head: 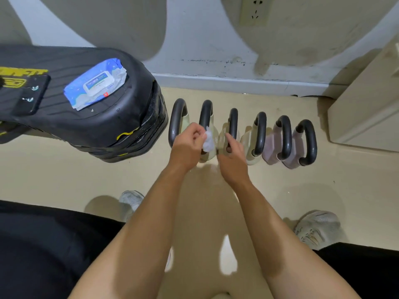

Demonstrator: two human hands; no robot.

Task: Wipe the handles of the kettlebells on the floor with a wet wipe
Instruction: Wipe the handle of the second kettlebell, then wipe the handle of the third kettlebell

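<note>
Several kettlebells with dark handles stand in a row on the floor by the wall, from the leftmost handle (177, 119) to the rightmost (308, 141). My left hand (187, 143) pinches a crumpled white wet wipe (208, 141) in front of the second handle (205, 115). My right hand (232, 156) grips the lower part of the third handle (233, 124). The left four bells are pale green, the right two pale purple.
A black padded bench (103, 117) stands at the left, carrying a blue wet-wipe pack (96, 83) and a phone (32, 93). A beige cabinet (371, 108) is at the right. My two grey shoes (317, 227) rest on the beige floor.
</note>
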